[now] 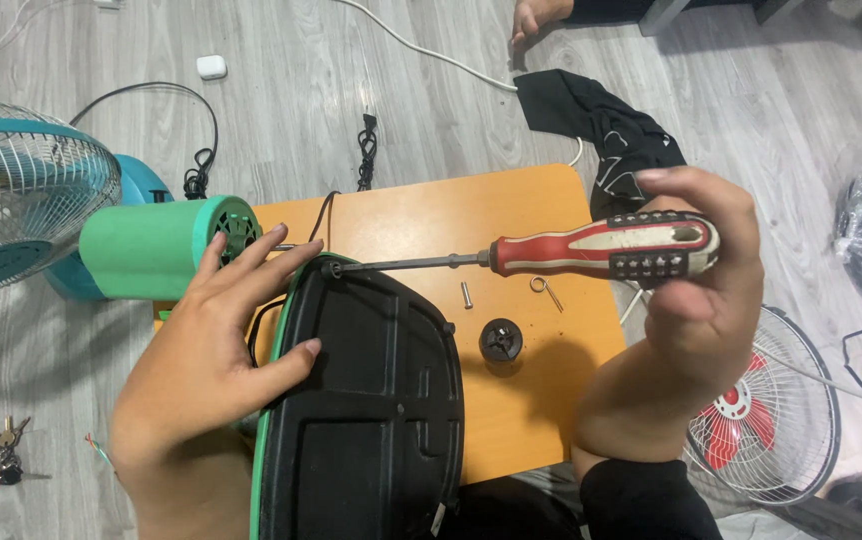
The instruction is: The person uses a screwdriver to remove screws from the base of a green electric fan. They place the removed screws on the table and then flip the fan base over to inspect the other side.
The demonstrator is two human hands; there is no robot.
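One screwdriver [591, 252] inside right hand [696, 300] grip.

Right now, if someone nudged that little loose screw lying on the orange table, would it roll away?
Probably: the screw is a small smooth cylinder lying flat on the table, so it looks light and apt to roll. Its head might curve its path.

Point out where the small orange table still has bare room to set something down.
Bare: the orange table strip behind the screwdriver, and the near right corner beyond the black knob. Crowded: the black fan base covers the left; screw and hook clutter the middle.
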